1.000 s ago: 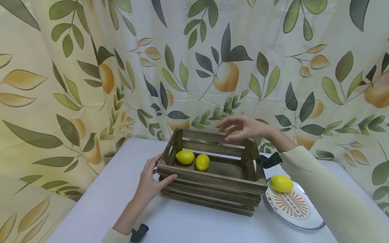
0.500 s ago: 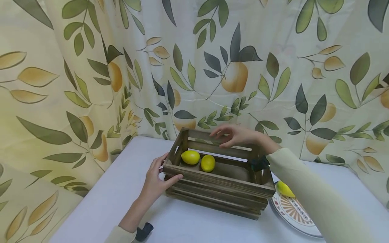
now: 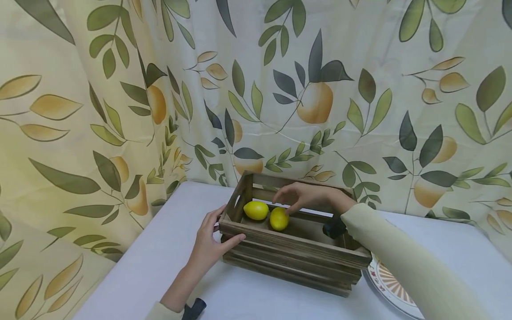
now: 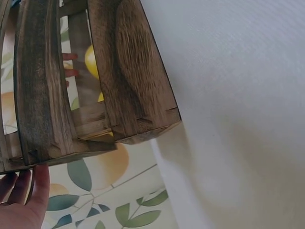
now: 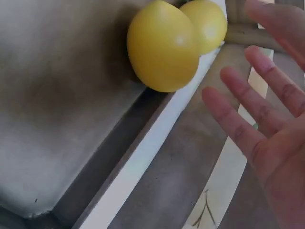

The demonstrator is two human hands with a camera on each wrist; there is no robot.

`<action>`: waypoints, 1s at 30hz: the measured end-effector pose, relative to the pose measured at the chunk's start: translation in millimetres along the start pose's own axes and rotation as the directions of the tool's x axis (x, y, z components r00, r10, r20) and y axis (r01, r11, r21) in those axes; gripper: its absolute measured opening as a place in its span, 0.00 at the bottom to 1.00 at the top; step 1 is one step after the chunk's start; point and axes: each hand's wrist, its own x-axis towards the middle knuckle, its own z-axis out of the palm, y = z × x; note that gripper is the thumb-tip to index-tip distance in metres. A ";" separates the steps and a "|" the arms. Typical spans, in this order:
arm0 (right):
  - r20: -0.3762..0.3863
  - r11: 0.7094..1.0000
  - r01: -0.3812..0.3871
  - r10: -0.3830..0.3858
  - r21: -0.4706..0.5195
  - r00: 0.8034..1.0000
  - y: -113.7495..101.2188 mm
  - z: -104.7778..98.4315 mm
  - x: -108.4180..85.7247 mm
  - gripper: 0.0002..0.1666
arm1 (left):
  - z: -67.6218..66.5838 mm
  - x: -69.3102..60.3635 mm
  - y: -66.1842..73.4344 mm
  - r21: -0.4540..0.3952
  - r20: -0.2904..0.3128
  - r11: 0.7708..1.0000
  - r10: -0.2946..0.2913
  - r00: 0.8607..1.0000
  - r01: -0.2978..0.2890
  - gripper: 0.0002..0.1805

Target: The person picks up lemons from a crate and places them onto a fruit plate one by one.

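Head view: the right lemon [image 3: 279, 219] sits on the floor of a slatted wooden crate [image 3: 296, 242], toward its left end, with the left lemon [image 3: 256, 210] just beside it, as a person's right hand [image 3: 304, 195] dips in over the crate's right end. A second ago that hand hung higher, by the far rim; it has now dropped to the fruit, a fingertip overlapping its edge in this view, which suggests the reach is all but done and the grasp still to be made. Seen from the right wrist, the fingers [image 5: 255, 102] are spread and pinch nothing, lying to one side of the lemons rather than around them; whether any touches the right lemon cannot be told. The left hand [image 3: 212, 240] grips the crate's near left corner, thumb over the front slats and fingers at the end wall, a hold that appears to steady the box. Both lemons in the crate lie much as they did a second earlier. The crate stands upright on a white table [image 3: 248, 291]. Beyond its right end, a printed plate [image 3: 386, 278] shows in part past a pale sleeve [image 3: 400, 249]; a third lemon, seen on it a second ago, is now out of sight, apparently behind the sleeve. Behind hangs a curtain [image 3: 320, 106] patterned with fruit and leaves.
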 end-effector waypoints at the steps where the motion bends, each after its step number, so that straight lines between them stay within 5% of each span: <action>1: 0.012 1.000 0.008 -0.008 -0.008 1.000 1.0 1.1 0.8 0.25 | 0.0 0.1 0.0 0.003 -0.001 1.000 0.002 1.000 -0.002 0.46; 10: 0.068 0.980 0.003 0.010 -0.198 0.998 6.2 10.2 9.5 0.25 | -1.8 1.4 -1.2 0.021 -0.019 1.000 0.010 1.000 -0.010 0.45; 23: 0.109 0.948 -0.118 0.156 -0.296 0.982 11.4 24.1 4.7 0.25 | 1.4 -1.4 -1.7 0.016 -0.001 1.000 -0.006 1.000 0.006 0.45; 30: 0.144 0.934 -0.089 0.147 -0.345 0.979 16.8 24.8 6.8 0.26 | 1.0 -1.8 -1.5 0.015 -0.002 1.000 -0.013 1.000 0.013 0.44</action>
